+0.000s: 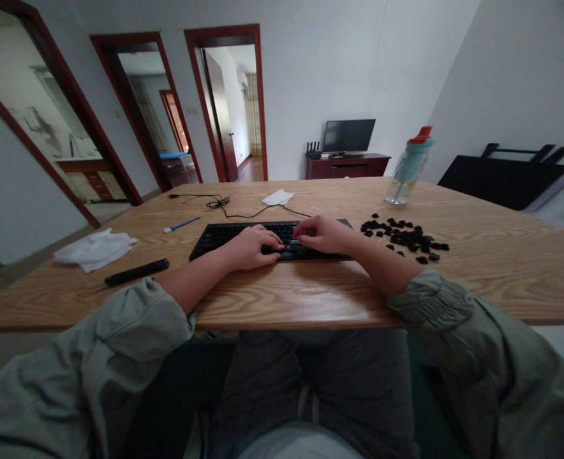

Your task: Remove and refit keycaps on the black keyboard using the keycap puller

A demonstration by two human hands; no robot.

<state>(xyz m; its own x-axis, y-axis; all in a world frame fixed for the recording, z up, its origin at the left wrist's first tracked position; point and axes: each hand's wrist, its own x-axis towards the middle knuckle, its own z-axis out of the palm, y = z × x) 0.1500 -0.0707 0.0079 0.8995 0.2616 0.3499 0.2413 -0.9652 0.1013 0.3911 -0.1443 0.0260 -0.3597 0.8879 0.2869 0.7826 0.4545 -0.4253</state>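
A black keyboard (214, 237) lies on the wooden table in front of me. My left hand (254, 247) rests on its middle, thumb and fingers apart near the lower keys. Close by, my right hand (324, 234) bends over the keys with thumb and fingertips drawn together. Whatever is between those fingertips is too small and dark to make out. A scattered pile of loose black keycaps (412, 239) lies to the right of the keyboard.
Left of the keyboard are a blue brush (182, 224), a black cylindrical stick (137, 272) and white tissues (95, 250). Behind it lie a coiled cable (219, 203) and a folded tissue (278, 197). A clear bottle (409, 169) with a red lid stands at the back right.
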